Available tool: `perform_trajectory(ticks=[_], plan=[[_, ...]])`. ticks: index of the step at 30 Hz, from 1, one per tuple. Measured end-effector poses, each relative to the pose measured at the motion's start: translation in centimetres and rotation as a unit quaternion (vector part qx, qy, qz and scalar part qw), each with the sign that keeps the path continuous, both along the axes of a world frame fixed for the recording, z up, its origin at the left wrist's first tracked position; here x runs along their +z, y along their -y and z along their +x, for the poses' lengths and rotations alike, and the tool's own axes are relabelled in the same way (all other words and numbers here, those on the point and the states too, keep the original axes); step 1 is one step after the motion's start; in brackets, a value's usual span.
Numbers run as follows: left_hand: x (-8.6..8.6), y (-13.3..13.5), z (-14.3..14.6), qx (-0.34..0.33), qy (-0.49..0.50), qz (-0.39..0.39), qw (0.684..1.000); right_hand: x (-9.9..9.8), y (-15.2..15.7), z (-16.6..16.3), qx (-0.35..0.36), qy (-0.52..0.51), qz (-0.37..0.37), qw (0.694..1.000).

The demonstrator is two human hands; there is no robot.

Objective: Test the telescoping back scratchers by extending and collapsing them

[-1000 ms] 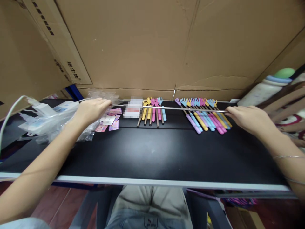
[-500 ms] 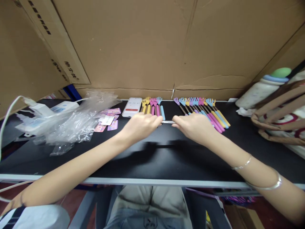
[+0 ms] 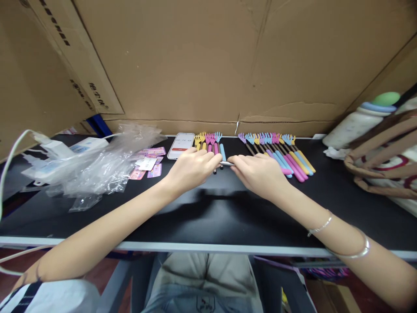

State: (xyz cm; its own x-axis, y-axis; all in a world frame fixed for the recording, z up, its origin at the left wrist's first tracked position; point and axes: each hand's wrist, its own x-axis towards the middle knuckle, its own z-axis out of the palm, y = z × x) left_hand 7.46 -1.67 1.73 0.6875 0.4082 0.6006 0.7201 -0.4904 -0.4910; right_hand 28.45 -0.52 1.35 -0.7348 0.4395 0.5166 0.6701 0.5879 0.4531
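Observation:
Over the middle of the black table, my left hand (image 3: 197,168) and my right hand (image 3: 257,174) are both closed around one thin object held level. Only a short piece of its metal rod (image 3: 227,164) shows between my fists; it looks like the shaft of a back scratcher. A pink end (image 3: 286,171) sticks out beside my right wrist, and the head is hidden. Behind my left hand lies a small row of back scratchers (image 3: 208,141) with yellow, pink and blue hand-shaped heads. Past my right hand, a larger row of back scratchers (image 3: 288,154) lies slanted.
A phone (image 3: 180,145) with a running timer lies left of the small row. Printed cards (image 3: 154,169), crumpled clear plastic bags (image 3: 100,169) and a white power strip (image 3: 81,148) cover the left. A bottle (image 3: 358,124) and a bag (image 3: 384,161) stand at right. Cardboard walls the back.
My right hand has moved left, closer to my left hand, so less of the metal rod shows between them. A pink end now shows by my right wrist.

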Motion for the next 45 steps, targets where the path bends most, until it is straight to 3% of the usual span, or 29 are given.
perform_trajectory(ticks=[3, 7, 10, 14, 18, 22, 29, 33, 39, 45], plan=[[0.2, 0.0, -0.4, -0.021, -0.011, 0.028, 0.999, 0.3, 0.0, 0.2, 0.016, 0.013, 0.015, 1.000], [1.0, 0.1, -1.2, -0.052, -0.037, 0.090, 0.994, 1.1, 0.2, 0.8, 0.033, 0.037, 0.092, 0.995], [1.6, -0.2, -2.9, -0.037, -0.040, 0.090, 0.994, 1.8, -0.3, 2.4, 0.016, 0.058, 0.126, 0.990], [1.9, -1.5, -8.3, 0.061, -0.058, 0.060, 0.995, 2.2, -2.6, 7.9, -0.048, 0.063, 0.083, 0.993], [1.3, -2.5, -14.9, 0.177, -0.064, 0.066, 0.980, 1.7, -5.3, 15.3, -0.179, 0.058, 0.027, 0.982], [1.0, -2.7, -18.1, 0.239, -0.042, 0.013, 0.970, 1.0, -6.6, 20.3, -0.249, 0.053, 0.003, 0.967], [0.8, -2.6, -19.1, 0.281, -0.023, 0.002, 0.960, 0.7, -6.9, 22.4, -0.214, 0.055, 0.115, 0.968], [0.2, -2.6, -19.2, 0.260, -0.013, -0.009, 0.966, 0.2, -7.0, 22.4, -0.189, 0.054, 0.116, 0.974], [-0.2, -2.9, -18.7, 0.225, -0.028, -0.013, 0.974, -0.3, -6.8, 22.4, -0.248, 0.042, 0.025, 0.967], [-0.5, -3.0, -19.0, 0.211, 0.035, -0.079, 0.974, -0.2, -7.1, 22.6, -0.293, -0.036, -0.146, 0.944]])
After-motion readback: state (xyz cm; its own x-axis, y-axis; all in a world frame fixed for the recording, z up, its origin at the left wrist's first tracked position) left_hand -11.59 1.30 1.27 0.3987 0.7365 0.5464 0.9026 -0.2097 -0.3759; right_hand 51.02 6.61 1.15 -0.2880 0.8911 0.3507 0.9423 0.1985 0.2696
